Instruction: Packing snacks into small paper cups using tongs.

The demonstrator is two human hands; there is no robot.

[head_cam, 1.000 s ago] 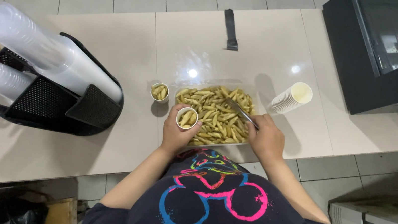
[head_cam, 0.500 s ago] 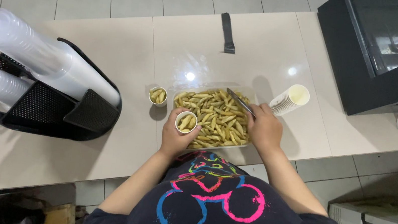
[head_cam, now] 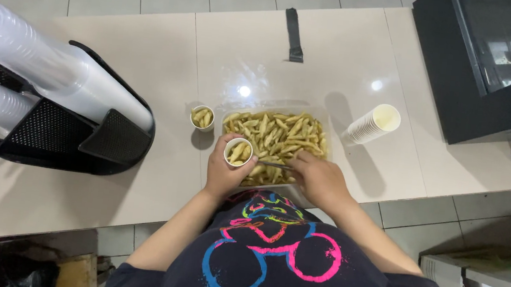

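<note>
My left hand (head_cam: 224, 172) holds a small white paper cup (head_cam: 238, 151) partly filled with fries, over the near left corner of a clear tray of fries (head_cam: 282, 135). My right hand (head_cam: 318, 178) grips metal tongs (head_cam: 273, 164) whose tips point left toward the cup, low over the fries. A second small cup with fries (head_cam: 203, 117) stands on the counter just left of the tray.
A stack of white paper cups (head_cam: 372, 124) lies on its side right of the tray. A black rack (head_cam: 68, 133) with stacks of clear plastic cups (head_cam: 50, 69) sits at the left. A black display cabinet (head_cam: 499, 63) stands at the right. Black tape strip (head_cam: 295, 35) lies on the counter.
My right hand swung the tongs from the far right of the tray to the near side, tips now pointing at the cup. The left hand and cup stayed almost still.
</note>
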